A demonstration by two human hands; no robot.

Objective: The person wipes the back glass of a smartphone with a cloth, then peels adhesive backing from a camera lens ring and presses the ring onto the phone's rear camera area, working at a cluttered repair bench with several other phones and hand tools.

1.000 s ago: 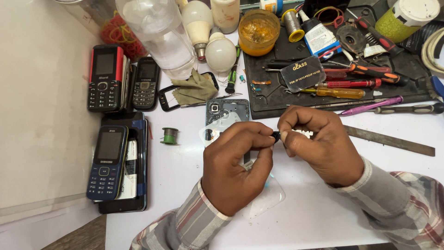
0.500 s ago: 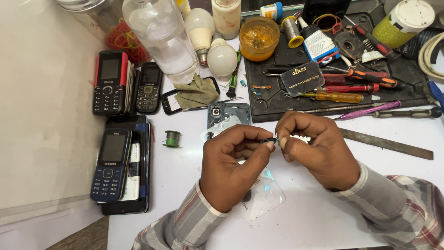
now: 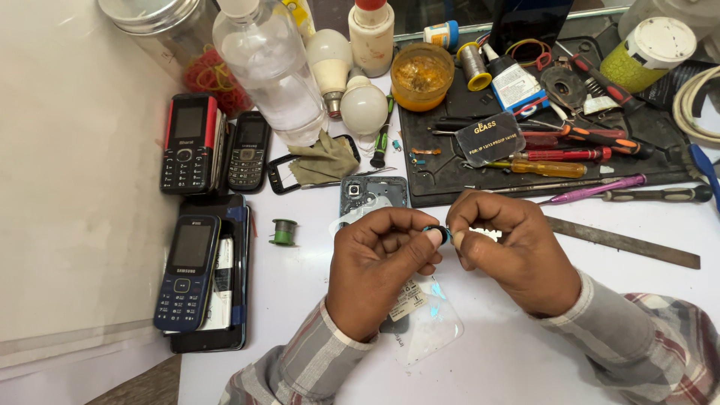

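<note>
Far off to the left of the hands: a red-and-black keypad phone [image 3: 187, 144] standing lengthwise away, a slimmer black keypad phone [image 3: 247, 152] beside it, and nearer, a dark blue keypad phone [image 3: 187, 272] stacked on flat dark handsets. Just left of the left hand, a small green wire spool [image 3: 283, 232], round, lying on the white table [image 3: 517, 360]. Above it, a clear plastic bottle [image 3: 271, 71], smooth and glossy, with two white bulbs [image 3: 363, 105] at its right side.

Now the left hand [image 3: 379, 276]: curled shut, thumb and forefinger pinching a small dark ring [image 3: 442, 235] with a bluish edge. Held right between the two hands, above the table, at the meeting fingertips. Too small to read which way its axis runs; only an edge showing. Under the left wrist, a clear plastic pouch [image 3: 427, 330], crinkled and shiny, flat on the table.

On to the right hand [image 3: 517, 259]: also closed, fingertips pressed to the same ring from the other side, small white bits [image 3: 486, 233] tucked just behind the thumb.

Beyond the right hand, a black work mat [image 3: 450, 176] carrying an amber round pot [image 3: 422, 75] and red- and yellow-handled screwdrivers [image 3: 559, 154] lying left to right. Right of the right hand, a long flat metal file [image 3: 626, 244], dull grey, pointing away rightward.
</note>
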